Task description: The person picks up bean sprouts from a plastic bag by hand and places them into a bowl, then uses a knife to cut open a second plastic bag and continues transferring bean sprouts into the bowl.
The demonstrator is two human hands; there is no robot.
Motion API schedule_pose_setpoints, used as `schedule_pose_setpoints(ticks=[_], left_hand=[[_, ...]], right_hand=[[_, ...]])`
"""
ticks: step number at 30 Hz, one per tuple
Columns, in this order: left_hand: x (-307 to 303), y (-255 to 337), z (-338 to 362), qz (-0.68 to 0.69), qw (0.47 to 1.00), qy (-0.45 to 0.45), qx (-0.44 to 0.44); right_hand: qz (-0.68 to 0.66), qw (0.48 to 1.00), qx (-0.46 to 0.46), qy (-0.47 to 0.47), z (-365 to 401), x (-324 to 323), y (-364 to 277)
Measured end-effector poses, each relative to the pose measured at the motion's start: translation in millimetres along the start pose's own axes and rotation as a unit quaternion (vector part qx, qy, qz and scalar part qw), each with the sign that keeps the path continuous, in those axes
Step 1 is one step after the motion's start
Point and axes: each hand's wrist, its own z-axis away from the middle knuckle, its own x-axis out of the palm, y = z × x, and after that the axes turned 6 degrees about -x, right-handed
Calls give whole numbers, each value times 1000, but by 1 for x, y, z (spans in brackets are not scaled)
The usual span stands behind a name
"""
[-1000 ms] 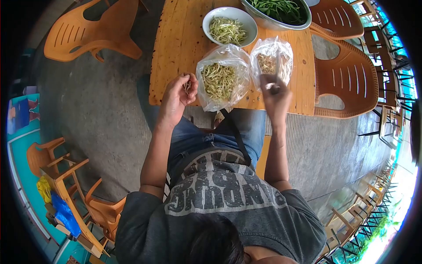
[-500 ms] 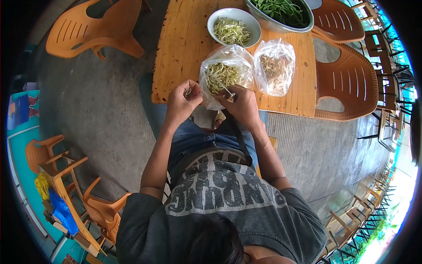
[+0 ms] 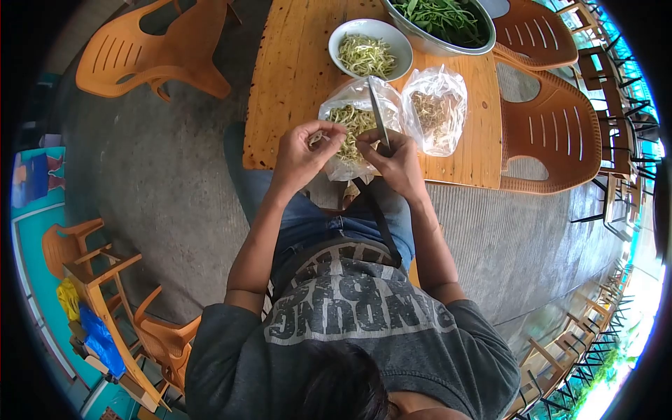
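My right hand [image 3: 397, 162] grips a knife [image 3: 379, 114], its blade pointing up and away over a clear plastic bag [image 3: 381, 94] of bean sprouts [image 3: 352, 119]. The thumb and forefinger of that hand are pinched near the sprouts at the bag's mouth. Close by on the left, my left hand [image 3: 302, 155] is closed, fingertips together at the bag's left side. Pale bean sprouts [image 3: 317, 137] show in its curled fingers. A white bowl [image 3: 336, 50] with more sprouts stands just beyond the bag.
Right of the bag, a second clear bag [image 3: 438, 112] holds brownish scraps on the wooden table [image 3: 287, 77]. A metal bowl [image 3: 467, 49] of green leaves sits at the back. Orange plastic chairs [image 3: 553, 133] flank the table, with another chair [image 3: 150, 52] at left.
The knife has swung up, its blade now broadly visible above my right hand. My left hand has moved right and away from me, closer to the right hand and over the bag's edge.
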Motion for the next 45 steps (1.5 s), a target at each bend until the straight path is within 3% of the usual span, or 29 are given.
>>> schedule_pose_setpoints(ticks=[6,12,15,18,21,28,45], left_hand=[[19,5,-2,159,986,-26,-49],[23,1,-7,180,982,-28,-55],[14,6,-10,248,963,-11,-107],[16,8,-12,243,966,10,-91],[18,6,-13,233,968,22,-96],[29,3,-12,267,959,51,-79],[45,5,-8,259,964,60,-30]], right_hand=[[-148,984,92,17,2,-3,-6],[-132,989,59,15,4,-1,-2],[-113,992,51,28,3,-2,5],[-74,996,47,17,2,-7,11],[-129,990,34,48,4,-6,5],[-256,965,52,7,15,0,-5],[-271,963,4,3,17,10,14]])
